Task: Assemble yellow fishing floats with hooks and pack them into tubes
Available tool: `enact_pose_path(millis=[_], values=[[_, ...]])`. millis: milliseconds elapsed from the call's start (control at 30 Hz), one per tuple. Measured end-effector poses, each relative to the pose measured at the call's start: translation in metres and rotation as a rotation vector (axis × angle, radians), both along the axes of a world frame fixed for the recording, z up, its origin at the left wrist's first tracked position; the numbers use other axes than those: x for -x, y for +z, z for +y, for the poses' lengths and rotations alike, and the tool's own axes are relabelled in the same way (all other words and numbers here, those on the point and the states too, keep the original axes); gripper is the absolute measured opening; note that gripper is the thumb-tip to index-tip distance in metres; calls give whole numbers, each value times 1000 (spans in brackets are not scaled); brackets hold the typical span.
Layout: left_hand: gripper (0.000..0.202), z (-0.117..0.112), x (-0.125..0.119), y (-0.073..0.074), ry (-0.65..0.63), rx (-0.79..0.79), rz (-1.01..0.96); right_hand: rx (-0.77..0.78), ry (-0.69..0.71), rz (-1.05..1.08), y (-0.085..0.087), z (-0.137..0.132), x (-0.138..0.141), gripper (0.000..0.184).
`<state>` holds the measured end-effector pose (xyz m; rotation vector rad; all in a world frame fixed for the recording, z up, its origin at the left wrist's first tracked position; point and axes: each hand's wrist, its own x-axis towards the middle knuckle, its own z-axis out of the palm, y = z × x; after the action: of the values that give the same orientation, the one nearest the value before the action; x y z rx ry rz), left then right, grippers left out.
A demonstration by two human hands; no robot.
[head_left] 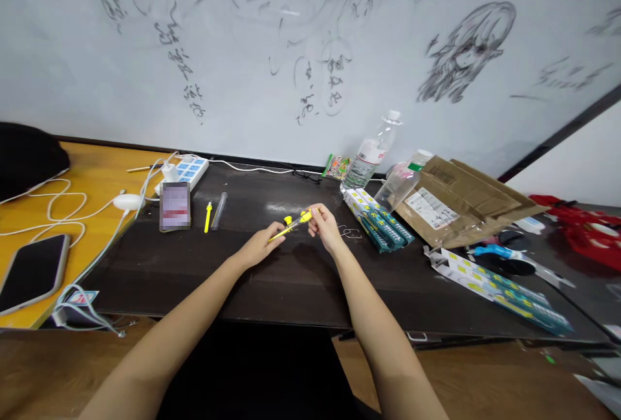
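Note:
Over the dark desk [291, 284], my left hand [257, 248] pinches the lower end of a thin yellow and clear pen-like stick [294, 227]. My right hand [324, 222] grips its upper yellow end between thumb and fingers. A small yellow piece [288, 220] shows beside the stick; whether it is joined to it I cannot tell. To the left of my hands a separate yellow stick [208, 217] lies next to a clear tube [220, 211].
Right of my hands are teal and white long boxes [381, 222], a water bottle [371, 154] and a cardboard package [451, 206]. Another long box [499, 287] lies near the front edge. On the left are a power strip [187, 174], a phone [33, 271] and white cables [97, 265].

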<state>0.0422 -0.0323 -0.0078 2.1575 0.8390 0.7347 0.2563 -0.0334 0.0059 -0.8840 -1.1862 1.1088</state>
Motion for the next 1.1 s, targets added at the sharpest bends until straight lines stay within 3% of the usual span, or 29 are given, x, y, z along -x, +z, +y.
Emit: enact_pose_path(millis=[100,300,633,933,1100], values=[[31,-1,0,2,-3,29,-54,0,21,-1,0,0,-2,32],[38,-3,-1,1,-59,336,-190,-15,70,-28,2,-1,-7,29],[49,4,-4,0,-22,593,-327,20,137,-15,3,-5,-7,25],[51,-1,-2,2,-192,622,-287,-30,182,-53,4,-6,-9,22],[47,3,-2,-4,-155,573,-280,-57,174,-110,4,-6,-11,24]])
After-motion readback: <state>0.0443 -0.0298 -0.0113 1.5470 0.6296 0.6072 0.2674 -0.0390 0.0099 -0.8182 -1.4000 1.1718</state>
